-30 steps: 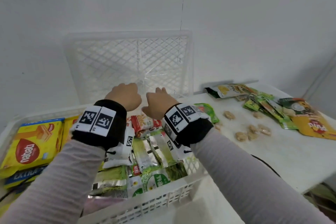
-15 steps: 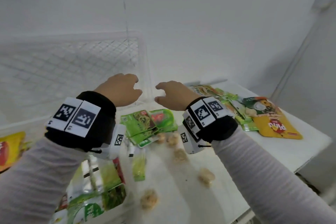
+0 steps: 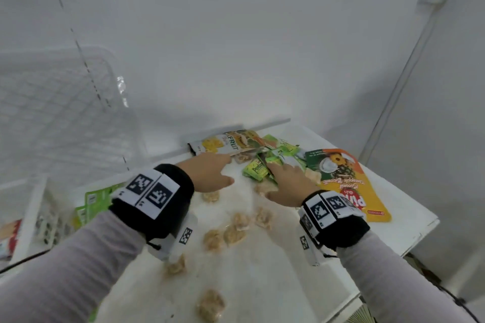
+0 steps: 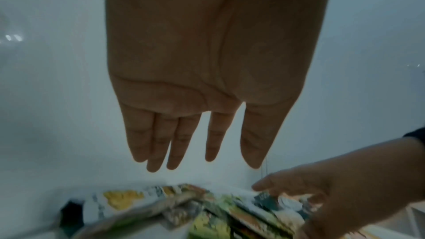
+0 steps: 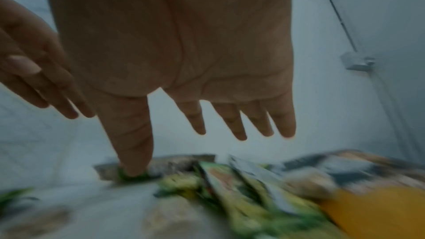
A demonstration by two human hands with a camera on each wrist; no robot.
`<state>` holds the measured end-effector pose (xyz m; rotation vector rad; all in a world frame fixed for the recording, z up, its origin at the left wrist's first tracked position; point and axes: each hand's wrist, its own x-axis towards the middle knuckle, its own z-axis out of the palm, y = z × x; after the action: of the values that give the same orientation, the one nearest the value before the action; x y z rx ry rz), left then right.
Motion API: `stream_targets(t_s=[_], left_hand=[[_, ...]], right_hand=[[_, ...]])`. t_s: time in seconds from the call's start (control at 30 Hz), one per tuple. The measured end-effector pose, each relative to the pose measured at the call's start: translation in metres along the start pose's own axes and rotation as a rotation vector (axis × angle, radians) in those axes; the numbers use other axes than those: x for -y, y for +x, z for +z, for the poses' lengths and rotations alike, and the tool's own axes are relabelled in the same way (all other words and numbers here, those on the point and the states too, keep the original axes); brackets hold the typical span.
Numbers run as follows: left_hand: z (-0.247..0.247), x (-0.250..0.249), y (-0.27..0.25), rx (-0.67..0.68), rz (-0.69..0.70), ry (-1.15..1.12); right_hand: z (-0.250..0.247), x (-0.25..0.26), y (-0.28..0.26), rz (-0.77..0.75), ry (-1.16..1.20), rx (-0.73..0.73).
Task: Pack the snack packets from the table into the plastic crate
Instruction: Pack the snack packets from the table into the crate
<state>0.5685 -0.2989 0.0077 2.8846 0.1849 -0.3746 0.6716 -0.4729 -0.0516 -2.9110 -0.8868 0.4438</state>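
Note:
A heap of snack packets lies at the table's far right: a white jackfruit packet (image 3: 225,143), small green packets (image 3: 258,169) and a big orange pineapple pouch (image 3: 349,186). My left hand (image 3: 210,172) hovers just short of the jackfruit packet, fingers (image 4: 161,144) straight and holding nothing. My right hand (image 3: 287,183) is stretched flat over the green packets, fingers (image 5: 232,121) spread; it holds nothing. The white plastic crate (image 3: 31,207) sits at the far left with packets inside. Both wrist views are blurred low down.
Several small beige wrapped biscuits (image 3: 232,233) are scattered over the white table (image 3: 262,283) between my arms. A green packet (image 3: 94,202) lies by the crate. An upright mesh crate (image 3: 60,113) leans on the wall. The table's right edge (image 3: 420,228) is close.
Both hands have left the crate and swung right across the table to the packet heap. Their fingers have straightened from a loose curl. The view has turned right with them.

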Motion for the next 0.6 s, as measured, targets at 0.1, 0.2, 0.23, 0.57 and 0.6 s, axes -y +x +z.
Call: stream_targets(t_s=[0.1, 0.2, 0.23, 0.57, 0.6], left_hand=[[0.019, -0.02, 0.033, 0.011, 0.023, -0.043], [0.035, -0.038, 0.066, 0.018, 0.028, -0.077], [0.039, -0.043, 0.077, 0.023, 0.027, -0.084], [0.062, -0.044, 0.156, -0.028, 0.034, -0.035], [0.064, -0.042, 0.161, -0.021, 0.036, -0.021]], right_hand=[[0.009, -0.035, 0.011, 0.111, 0.037, 0.006], [0.015, -0.049, 0.027, 0.099, 0.118, -0.078], [0.018, -0.05, 0.032, 0.103, 0.137, -0.094], [0.029, -0.056, 0.071, 0.214, -0.034, -0.151], [0.026, -0.058, 0.072, 0.187, -0.041, -0.173]])
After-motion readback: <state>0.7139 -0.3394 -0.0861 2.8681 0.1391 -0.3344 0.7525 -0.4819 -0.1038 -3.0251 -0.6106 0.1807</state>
